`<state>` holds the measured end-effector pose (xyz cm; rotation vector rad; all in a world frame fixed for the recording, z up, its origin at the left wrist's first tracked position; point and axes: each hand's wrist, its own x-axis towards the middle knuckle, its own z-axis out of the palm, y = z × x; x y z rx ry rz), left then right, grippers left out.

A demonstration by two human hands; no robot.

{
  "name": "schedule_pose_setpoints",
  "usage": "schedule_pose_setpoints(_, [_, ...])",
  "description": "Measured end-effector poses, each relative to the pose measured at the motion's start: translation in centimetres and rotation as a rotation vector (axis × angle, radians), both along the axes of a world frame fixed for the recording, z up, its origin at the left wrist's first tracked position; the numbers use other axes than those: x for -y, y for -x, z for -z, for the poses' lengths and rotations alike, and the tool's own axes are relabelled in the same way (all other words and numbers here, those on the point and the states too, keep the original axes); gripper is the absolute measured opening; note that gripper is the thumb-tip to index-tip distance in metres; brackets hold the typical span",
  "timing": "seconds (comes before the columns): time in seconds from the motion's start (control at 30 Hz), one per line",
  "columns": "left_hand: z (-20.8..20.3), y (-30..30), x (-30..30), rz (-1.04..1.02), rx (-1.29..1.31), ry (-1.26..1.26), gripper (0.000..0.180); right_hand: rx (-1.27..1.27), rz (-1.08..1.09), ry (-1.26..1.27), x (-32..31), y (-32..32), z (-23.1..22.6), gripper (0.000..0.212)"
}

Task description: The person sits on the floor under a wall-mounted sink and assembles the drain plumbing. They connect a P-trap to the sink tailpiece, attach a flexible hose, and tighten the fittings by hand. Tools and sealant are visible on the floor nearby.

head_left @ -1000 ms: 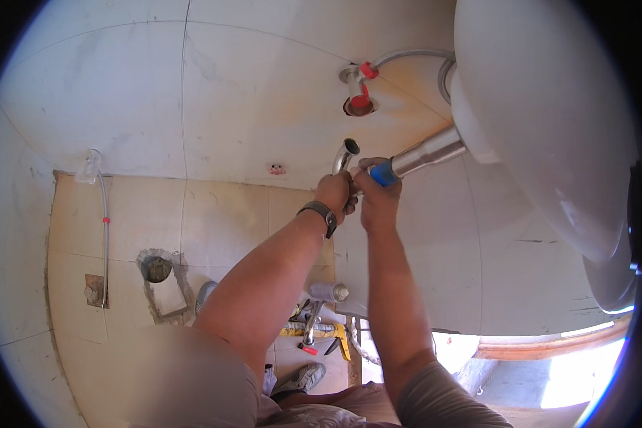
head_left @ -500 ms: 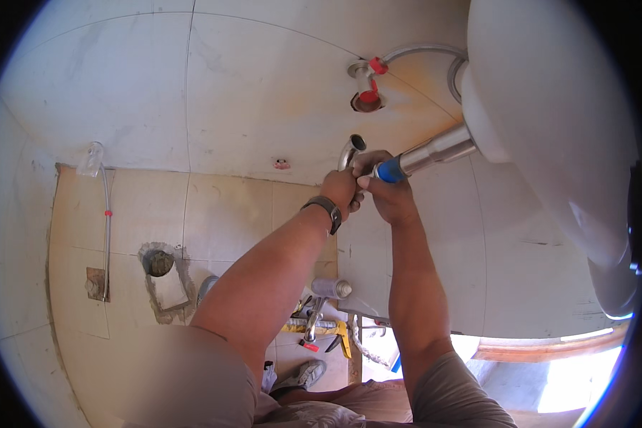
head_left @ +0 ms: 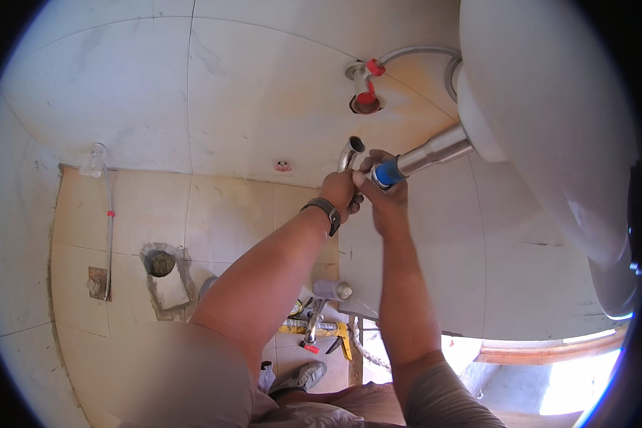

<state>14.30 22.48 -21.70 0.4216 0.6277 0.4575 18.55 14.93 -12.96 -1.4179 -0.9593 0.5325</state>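
In my left hand (head_left: 340, 190), which has a dark watch on its wrist, is a curved chrome drain pipe (head_left: 350, 152) with its open end turned up. My right hand (head_left: 390, 202) is closed around the lower end of a straight metal drain pipe (head_left: 439, 151) that slants down from a white basin (head_left: 542, 107). Blue wrapping (head_left: 389, 172) covers that end, and a shiny metal rim shows at its tip. The two hands nearly meet, and the fingertips are partly hidden. The curved pipe and the blue end are apart.
On the tiled wall, an angle valve (head_left: 364, 84) with red parts feeds a braided hose (head_left: 421, 50). Below lie a spray can (head_left: 333, 289), a yellow caulking gun (head_left: 342, 339) and other tools. A floor hole (head_left: 162, 264) and another hose (head_left: 109, 235) are at left.
My right hand has shifted slightly left and its fingers have moved, baring more of the blue end and its metal rim. The left hand stays almost still with the curved pipe.
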Motion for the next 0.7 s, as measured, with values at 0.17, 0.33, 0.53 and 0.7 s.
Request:
schedule_pose_setpoints(0.17, [-0.7, 0.4, 0.0, 0.0, 0.021, 0.026, 0.02, -0.13, -0.308, 0.07, -0.4, -2.4, -0.7, 0.032])
schedule_pose_setpoints(0.33, [1.5, -1.1, 0.1, -0.042, 0.009, 0.016, 0.015, -0.107, 0.104, -0.031, -0.9, -0.2, 2.0, 0.028])
schedule_pose_setpoints(0.53, [3.7, -0.9, -0.7, 0.05, -0.586, -1.515, 0.021, -0.021, 0.471, -0.059, -2.5, 1.9, 3.3, 0.025])
schedule_pose_setpoints(0.7, [-0.3, 0.2, 0.1, -0.019, -0.012, 0.002, 0.022, -0.077, -0.124, -0.038, -0.5, -1.5, 0.8, 0.031])
